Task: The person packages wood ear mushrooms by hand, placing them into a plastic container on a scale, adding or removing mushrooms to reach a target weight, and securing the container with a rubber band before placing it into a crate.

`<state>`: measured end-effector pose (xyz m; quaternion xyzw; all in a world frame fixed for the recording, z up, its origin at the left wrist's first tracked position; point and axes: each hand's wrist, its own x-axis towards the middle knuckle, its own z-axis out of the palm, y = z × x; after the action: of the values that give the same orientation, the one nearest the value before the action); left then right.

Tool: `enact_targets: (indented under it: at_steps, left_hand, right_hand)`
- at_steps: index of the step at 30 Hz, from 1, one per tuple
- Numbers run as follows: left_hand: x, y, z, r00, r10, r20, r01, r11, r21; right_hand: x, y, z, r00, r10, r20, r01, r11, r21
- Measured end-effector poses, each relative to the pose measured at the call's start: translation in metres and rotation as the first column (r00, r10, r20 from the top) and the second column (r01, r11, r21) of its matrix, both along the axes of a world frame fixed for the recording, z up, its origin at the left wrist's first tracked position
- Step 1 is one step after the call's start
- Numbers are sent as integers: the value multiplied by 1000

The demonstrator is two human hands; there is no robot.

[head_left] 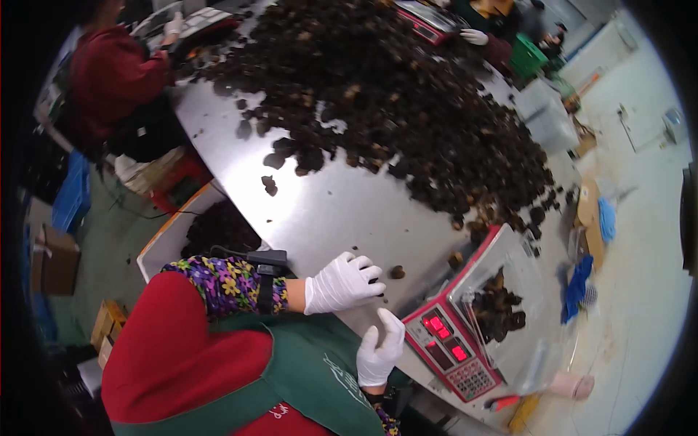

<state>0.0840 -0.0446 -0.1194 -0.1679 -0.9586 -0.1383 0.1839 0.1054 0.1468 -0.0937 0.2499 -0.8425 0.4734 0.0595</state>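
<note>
My left hand, in a white glove, is held over the near edge of the metal table. Its fingers curl around dark bits that look like the mushroom-like pieces, mostly hidden by the glove. My right hand, also gloved in white, is closer to my body beside the scale, thumb and fingers apart with nothing visible between them. A red digital scale with lit red digits stands to the right. On its clear tray lies a small heap of dark brown mushroom-like pieces. One loose piece lies just past my left hand.
A large pile of dark pieces covers the far table. A bin holding dark material stands left. Co-workers' gloved hands are at the far side, near other scales. A red-handled tool lies below my scale.
</note>
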Motion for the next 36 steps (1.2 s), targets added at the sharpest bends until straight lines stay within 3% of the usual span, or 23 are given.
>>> enact_targets:
  at_steps: [3,6,8,12,14,17,19,22,25,28,30,32,34,36]
  left_hand:
    - [8,-16,0,985,120,125,-103,985,-135]
    - [13,-52,-15,971,240,0,-238,962,131]
    - [32,-78,-19,919,394,-3,-393,916,81]
    - [90,-139,-4,736,677,24,-677,732,76]
    - [118,-177,-14,589,793,-155,-795,603,66]
    - [156,-220,-24,427,902,-57,-904,428,-1]
    - [172,-233,-31,373,928,15,-923,373,-96]
    - [173,-240,-46,358,932,-62,-932,352,-86]
    - [157,-242,-43,374,926,-58,-918,379,116]
    - [140,-238,-22,416,901,-119,-866,433,251]
    - [132,-240,-16,484,869,-103,-795,486,362]
    - [125,-243,-14,510,856,-82,-769,497,403]
    - [118,-243,-10,523,844,-123,-737,520,432]
    - [109,-243,6,534,839,-107,-734,523,434]
  right_hand:
    - [0,4,-3,999,30,9,-30,1000,4]
    - [2,7,-7,998,65,21,-64,997,-31]
    - [5,8,-9,997,78,-1,-78,996,-36]
    - [7,5,-10,997,81,-16,-82,994,-70]
    - [7,2,-9,996,83,-16,-85,992,-90]
    - [4,-7,-5,991,136,-13,-136,991,-2]
    - [-2,-23,-2,991,123,-59,-120,991,57]
    - [-22,-44,-6,991,102,-91,-84,980,181]
    - [-46,-63,-16,972,-52,-231,148,893,424]
    - [-61,-65,-30,970,-83,-228,188,849,493]
    - [-68,-65,-30,961,-84,-264,208,846,491]
    - [-73,-65,-24,994,-67,-83,96,901,423]
    - [-71,-79,-17,998,-35,-59,56,916,397]
    - [-56,-107,-6,954,225,199,-239,970,51]
